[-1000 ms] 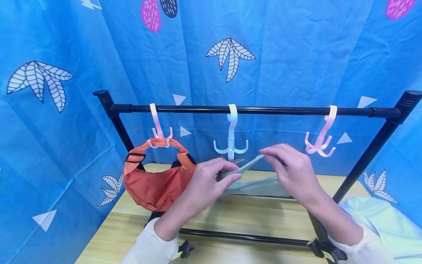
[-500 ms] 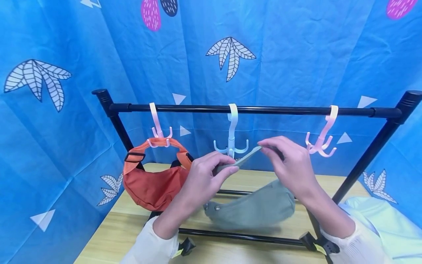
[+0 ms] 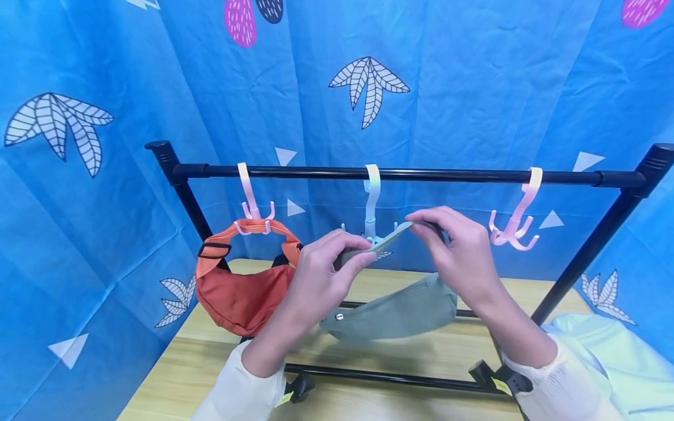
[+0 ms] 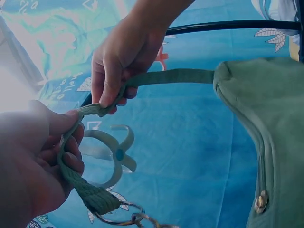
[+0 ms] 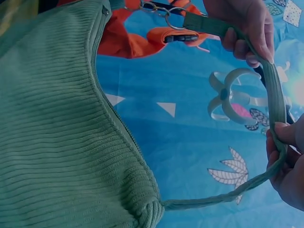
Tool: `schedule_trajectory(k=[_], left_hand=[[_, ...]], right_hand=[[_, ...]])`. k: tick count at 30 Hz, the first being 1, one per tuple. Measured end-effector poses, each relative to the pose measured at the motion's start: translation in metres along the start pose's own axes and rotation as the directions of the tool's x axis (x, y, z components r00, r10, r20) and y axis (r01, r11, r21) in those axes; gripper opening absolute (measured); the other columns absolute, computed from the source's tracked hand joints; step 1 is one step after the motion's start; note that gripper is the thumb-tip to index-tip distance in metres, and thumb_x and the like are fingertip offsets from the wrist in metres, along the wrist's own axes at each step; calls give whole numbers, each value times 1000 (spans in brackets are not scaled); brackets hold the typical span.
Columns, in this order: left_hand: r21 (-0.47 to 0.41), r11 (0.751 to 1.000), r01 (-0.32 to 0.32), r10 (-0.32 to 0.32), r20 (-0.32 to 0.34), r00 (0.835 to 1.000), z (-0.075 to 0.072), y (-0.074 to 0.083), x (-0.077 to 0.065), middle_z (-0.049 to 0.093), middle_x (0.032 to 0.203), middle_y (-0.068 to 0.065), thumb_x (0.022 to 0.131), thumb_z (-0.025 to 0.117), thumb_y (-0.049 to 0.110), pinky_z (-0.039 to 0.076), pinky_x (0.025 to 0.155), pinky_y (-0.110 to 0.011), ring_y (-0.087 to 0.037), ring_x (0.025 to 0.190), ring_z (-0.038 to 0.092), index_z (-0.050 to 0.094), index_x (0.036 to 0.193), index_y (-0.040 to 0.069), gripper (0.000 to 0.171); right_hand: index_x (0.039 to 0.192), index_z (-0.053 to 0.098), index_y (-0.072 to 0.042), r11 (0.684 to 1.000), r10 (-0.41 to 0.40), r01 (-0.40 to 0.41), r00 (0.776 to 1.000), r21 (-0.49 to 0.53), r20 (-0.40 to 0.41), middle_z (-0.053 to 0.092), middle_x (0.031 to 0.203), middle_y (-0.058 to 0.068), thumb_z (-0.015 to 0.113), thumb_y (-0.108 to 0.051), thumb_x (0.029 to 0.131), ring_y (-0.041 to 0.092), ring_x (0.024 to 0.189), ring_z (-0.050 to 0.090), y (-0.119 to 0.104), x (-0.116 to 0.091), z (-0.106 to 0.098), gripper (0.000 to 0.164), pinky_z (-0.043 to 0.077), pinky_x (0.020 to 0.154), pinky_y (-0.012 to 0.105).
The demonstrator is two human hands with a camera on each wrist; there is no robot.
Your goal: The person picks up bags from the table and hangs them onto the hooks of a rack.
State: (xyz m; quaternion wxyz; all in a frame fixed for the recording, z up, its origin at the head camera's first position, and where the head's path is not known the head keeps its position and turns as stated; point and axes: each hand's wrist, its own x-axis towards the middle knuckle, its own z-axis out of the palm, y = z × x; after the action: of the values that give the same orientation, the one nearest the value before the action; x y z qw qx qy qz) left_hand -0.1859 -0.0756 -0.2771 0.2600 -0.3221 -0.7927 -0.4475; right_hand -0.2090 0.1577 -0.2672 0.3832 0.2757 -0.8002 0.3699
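Observation:
A green corduroy bag [image 3: 405, 313] hangs below my hands by its strap [image 5: 274, 90]. My left hand [image 3: 329, 272] pinches the strap on the left, near the end with metal rings [image 4: 123, 221]. Further right and slightly higher, my right hand [image 3: 458, 251] pinches the same strap between thumb and fingers. The short stretch between the hands slants up to the right and overlaps the prongs of the pale blue hook hanger [image 3: 371, 202] in the head view. In the right wrist view, the hanger's curved prongs [image 5: 228, 95] show beside the strap.
A black rail [image 3: 447, 175] carries the blue hanger and two pink hook hangers, left [image 3: 247, 187] and right [image 3: 526, 202]. An orange-red bag [image 3: 244, 298] hangs on the left one. Pale green cloth [image 3: 611, 351] lies at the right; a patterned blue curtain [image 3: 474, 88] stands behind.
Both hands have risen and shifted slightly left with the strap, toward the blue hanger's prongs. The green bag's body has swung into fuller view below them.

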Motion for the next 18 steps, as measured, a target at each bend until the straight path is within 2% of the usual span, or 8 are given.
schedule_trajectory(k=[5, 11, 18], left_hand=[[27, 1000, -14, 15, -20, 1000, -2, 2, 4, 69, 91, -3, 94, 77, 13, 51, 58, -19, -9, 70, 54, 75, 112, 8, 18], [39, 999, 32, -31, -28, 999, -7, 4, 6, 70, 91, -3, 93, 78, 14, 49, 55, -19, -10, 65, 52, 75, 112, 9, 20], [49, 998, 50, -49, -36, 998, -13, 6, 9, 72, 91, -2, 92, 79, 17, 50, 55, -21, -10, 64, 52, 76, 113, 10, 21]], right_hand=[[114, 77, -5, 999, 20, -20, 1000, 31, 7, 78, 105, 7, 74, 0, 92, 7, 81, 61, 1, 5, 2, 22, 49, 72, 7], [114, 77, -5, 999, 18, -18, 1000, 30, -2, 77, 103, 7, 73, -2, 94, 8, 76, 55, 0, 9, 5, 21, 45, 66, 10], [114, 77, -5, 999, 26, -26, 1000, 41, -13, 76, 100, 8, 72, -3, 95, 8, 70, 51, 0, 13, 8, 20, 41, 61, 14]])
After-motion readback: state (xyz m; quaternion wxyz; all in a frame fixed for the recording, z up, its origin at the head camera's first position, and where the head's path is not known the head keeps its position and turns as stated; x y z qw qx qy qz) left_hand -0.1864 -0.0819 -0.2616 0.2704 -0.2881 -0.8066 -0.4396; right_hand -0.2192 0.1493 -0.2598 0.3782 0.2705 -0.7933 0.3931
